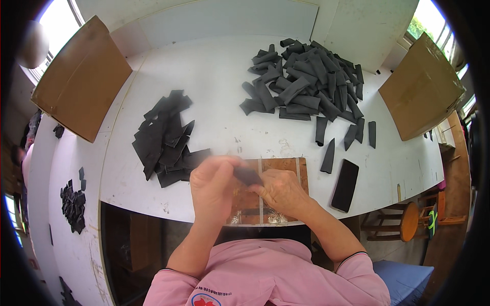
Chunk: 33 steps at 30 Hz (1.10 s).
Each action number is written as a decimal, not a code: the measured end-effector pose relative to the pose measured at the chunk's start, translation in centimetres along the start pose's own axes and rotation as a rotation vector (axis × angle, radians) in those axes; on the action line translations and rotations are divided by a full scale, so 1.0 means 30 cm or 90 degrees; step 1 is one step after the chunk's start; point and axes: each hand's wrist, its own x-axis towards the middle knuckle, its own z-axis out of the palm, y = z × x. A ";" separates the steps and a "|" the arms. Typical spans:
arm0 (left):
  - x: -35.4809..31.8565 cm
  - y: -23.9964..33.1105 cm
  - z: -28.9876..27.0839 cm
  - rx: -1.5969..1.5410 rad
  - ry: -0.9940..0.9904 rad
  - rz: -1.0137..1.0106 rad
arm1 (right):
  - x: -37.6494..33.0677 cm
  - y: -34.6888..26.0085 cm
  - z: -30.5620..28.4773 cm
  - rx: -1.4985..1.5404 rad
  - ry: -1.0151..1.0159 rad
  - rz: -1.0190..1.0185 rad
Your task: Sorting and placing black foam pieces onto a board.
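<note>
Grip of the right hand [283, 189] is clamped, thumb against fingers, on a dark grey piece [247, 176] held over the brown board [279, 164]; the left hand [210, 176] is at the piece's other end, too blurred to tell whether its grip is closed. Under the board spreads a white worktop [214, 76]. Well beyond the board stand two cardboard boxes, one [84, 79] to its left, one [423, 89] to its right. A heap of dark tubes [306, 81] lies beyond the board, slightly rightward; a smaller heap of flat dark pieces [166, 143] lies left of it. Near the board's right side rests a black phone [345, 185], and near its far right corner a pointed dark piece [328, 156].
</note>
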 end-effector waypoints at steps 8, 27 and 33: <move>0.052 -0.085 -0.168 0.393 0.209 0.101 | 0.173 0.039 -0.251 0.677 0.167 0.072; 0.074 -0.158 -0.358 0.985 0.101 0.310 | -0.176 -0.049 0.108 0.286 0.065 0.223; -0.071 0.007 -0.195 0.239 0.173 -0.047 | -0.138 -0.143 0.077 0.057 0.225 -0.038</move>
